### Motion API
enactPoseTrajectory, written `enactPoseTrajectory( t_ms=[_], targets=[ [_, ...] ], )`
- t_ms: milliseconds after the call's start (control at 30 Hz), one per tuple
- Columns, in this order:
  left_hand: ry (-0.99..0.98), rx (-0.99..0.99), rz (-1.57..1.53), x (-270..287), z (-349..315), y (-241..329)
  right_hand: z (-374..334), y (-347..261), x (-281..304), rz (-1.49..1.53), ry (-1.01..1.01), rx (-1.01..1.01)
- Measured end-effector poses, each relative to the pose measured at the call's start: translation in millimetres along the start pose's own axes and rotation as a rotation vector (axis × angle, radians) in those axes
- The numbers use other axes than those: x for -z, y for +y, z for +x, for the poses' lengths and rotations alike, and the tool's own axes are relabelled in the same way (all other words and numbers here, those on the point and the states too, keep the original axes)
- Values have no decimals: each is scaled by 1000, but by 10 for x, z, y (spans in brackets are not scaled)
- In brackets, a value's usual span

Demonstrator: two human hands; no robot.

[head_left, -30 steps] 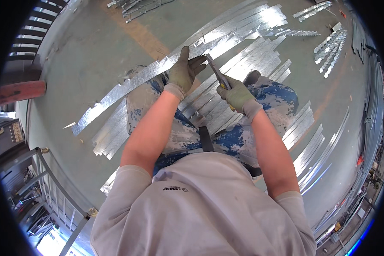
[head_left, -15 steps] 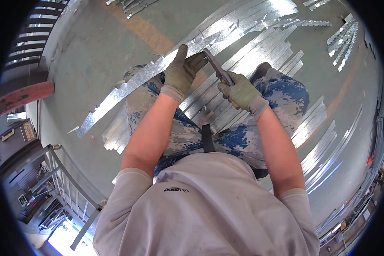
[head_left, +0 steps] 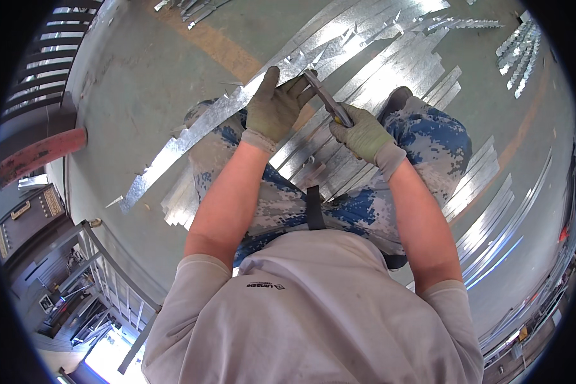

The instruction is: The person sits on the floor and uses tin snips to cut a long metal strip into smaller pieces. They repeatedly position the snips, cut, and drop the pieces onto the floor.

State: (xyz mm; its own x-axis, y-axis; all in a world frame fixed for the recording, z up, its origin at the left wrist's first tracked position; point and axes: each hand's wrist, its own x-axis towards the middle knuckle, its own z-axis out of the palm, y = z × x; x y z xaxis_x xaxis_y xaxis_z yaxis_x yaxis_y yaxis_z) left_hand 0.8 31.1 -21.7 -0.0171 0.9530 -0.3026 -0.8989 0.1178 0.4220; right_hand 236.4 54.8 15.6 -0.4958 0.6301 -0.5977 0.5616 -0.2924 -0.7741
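Observation:
My left hand [head_left: 274, 110], in a greenish work glove, is open with its palm up and its thumb apart from the fingers. It is against a long shiny metal strip [head_left: 173, 153] with a jagged edge, which slants past my left knee; whether it bears the strip's weight I cannot tell. My right hand [head_left: 363, 133], also gloved, is closed round tin snips [head_left: 329, 99] with a little yellow at the grip. Their grey tip points up and left, close to my left fingertips and the jagged edge. My right fingers cover most of the handles.
Several flat metal strips [head_left: 390, 70] lie side by side between and beyond my knees. Curled jagged offcuts [head_left: 521, 54] lie at the far right, with long narrow strips [head_left: 493, 224] nearer. A red curved bar [head_left: 41, 153] and a metal railing [head_left: 118, 281] stand at the left.
The view has shifted slightly. Yellow handle parts that showed below my right hand are now hidden. Both hands stay in nearly the same place by the strip.

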Motion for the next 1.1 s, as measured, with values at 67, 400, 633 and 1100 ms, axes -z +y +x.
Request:
enactPoseTrajectory(
  t_ms=[67,400,633,1100],
  targets=[
    [-14,-11,-17,7,8,3,9,18,10,-10,5,7],
    [-77,0,-23,60,19,17,-4,-71,104,-81,-23,-3],
    [-79,22,-13,212,74,9,36,-47,184,332,-152,-89],
    [-69,55,-189,251,29,9,97,124,283,757,-435,-77]
  ],
)
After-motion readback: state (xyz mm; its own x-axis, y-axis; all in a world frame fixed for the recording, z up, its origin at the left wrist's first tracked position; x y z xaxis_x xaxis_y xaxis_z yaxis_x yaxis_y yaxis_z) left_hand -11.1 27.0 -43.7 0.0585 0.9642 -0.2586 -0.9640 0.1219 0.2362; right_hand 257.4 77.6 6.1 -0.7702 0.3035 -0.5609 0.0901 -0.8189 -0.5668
